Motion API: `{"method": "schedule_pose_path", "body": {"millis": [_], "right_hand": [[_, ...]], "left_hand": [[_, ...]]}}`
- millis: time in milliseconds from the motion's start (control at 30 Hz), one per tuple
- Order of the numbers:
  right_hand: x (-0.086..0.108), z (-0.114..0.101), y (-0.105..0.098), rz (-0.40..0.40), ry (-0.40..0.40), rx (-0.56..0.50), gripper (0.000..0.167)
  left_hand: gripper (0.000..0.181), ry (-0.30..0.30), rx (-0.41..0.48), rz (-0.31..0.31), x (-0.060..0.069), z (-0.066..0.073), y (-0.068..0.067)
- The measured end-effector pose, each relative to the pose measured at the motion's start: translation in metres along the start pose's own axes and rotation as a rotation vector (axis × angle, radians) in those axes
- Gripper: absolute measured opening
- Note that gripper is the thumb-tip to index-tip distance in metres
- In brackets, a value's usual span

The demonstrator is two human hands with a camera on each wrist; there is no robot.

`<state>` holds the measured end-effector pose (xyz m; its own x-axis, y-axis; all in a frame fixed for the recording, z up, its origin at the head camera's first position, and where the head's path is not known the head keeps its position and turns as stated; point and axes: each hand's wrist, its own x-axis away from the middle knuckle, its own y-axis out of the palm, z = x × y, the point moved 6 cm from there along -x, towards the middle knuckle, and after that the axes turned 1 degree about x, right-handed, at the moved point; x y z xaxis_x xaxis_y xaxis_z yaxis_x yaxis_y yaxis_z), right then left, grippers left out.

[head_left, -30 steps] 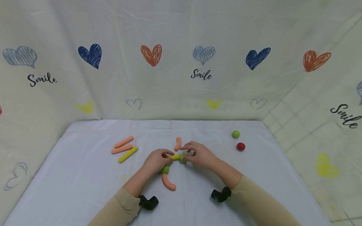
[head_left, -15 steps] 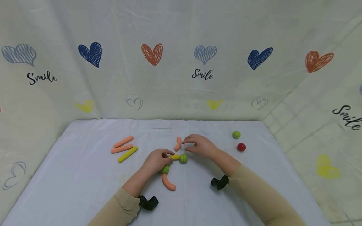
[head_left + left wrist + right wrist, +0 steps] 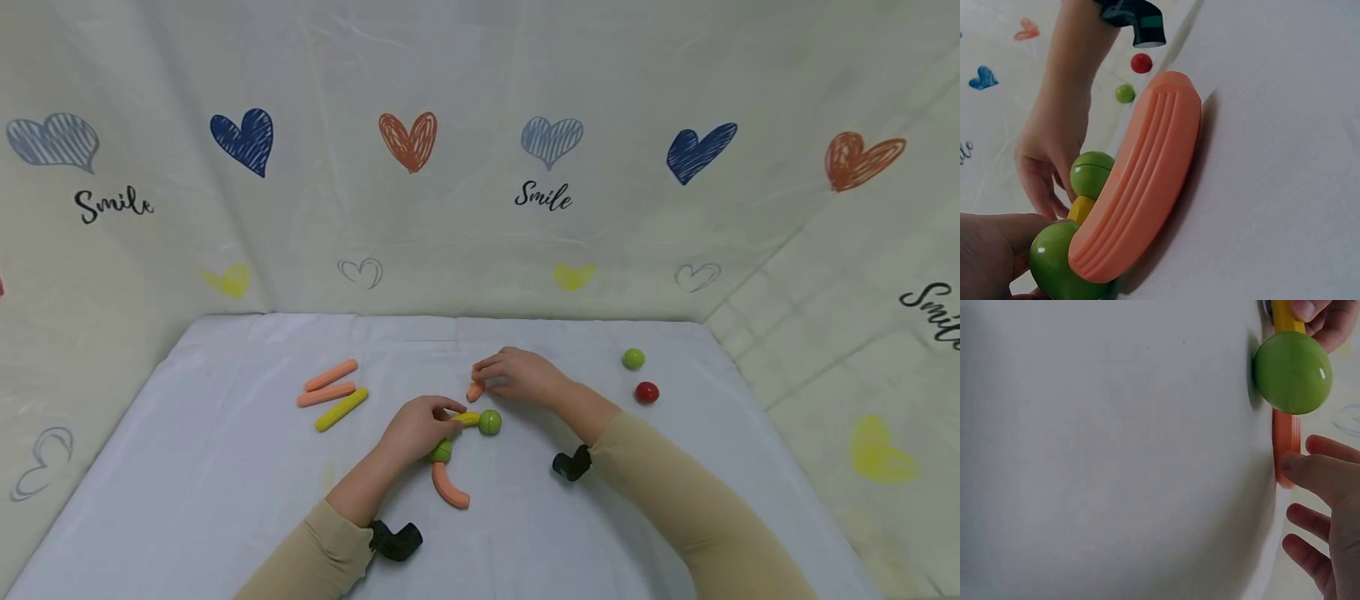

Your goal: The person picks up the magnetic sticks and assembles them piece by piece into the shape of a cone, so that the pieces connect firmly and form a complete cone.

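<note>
Left hand point(image 3: 420, 428) pinches 1 yellow arc point(image 3: 468, 418), 2 green balls point(image 3: 490, 422) beside it, 1 near orange arc point(image 3: 447, 487) below. Right hand point(image 3: 524, 375) pinches 1 far orange arc point(image 3: 476, 392). Left of grips: 2 orange sticks point(image 3: 331, 375), 1 yellow stick point(image 3: 341, 409). Right: 1 lime ball point(image 3: 633, 359), 1 red ball point(image 3: 647, 392).

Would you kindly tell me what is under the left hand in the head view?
A yellow piece sticks out from beneath the left hand, and a green ball shows partly at its near edge. The hand covers the yellow piece's other end, so that cannot be seen.
</note>
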<state>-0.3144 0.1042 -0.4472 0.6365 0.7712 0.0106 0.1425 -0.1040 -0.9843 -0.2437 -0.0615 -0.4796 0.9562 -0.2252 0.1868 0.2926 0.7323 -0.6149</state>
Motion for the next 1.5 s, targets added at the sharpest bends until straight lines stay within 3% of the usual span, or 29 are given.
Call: {"method": "schedule_pose_path", "body": {"millis": [367,700,833,1033,1267,1500], "right_hand": [[-0.01,-0.003,0.003,-0.064,-0.015,0.083,0.032],[-0.008,-0.002,0.001,0.002,-0.069,0.177,0.022],[-0.005,0.001,0.0,0.03,-0.053,0.198,0.023],[0.007,0.009,-0.003,0.029,0.06,0.108,0.022],[0.026,0.009,-0.008,0.051,0.127,-0.014,0.02],[0.05,0.014,-0.007,0.008,0.218,-0.154,0.031]], "left_hand": [[0.022,0.003,0.004,-0.005,0.001,0.003,0.0],[0.021,0.007,0.017,-0.003,0.0,0.003,0.002],[0.022,0.016,0.013,-0.002,0.0,0.003,0.003],[0.023,-0.005,0.009,-0.004,0.0,0.003,0.002],[0.023,-0.014,0.009,-0.001,0.001,0.003,0.001],[0.022,-0.013,0.002,0.002,0.003,0.002,0.0]]}}
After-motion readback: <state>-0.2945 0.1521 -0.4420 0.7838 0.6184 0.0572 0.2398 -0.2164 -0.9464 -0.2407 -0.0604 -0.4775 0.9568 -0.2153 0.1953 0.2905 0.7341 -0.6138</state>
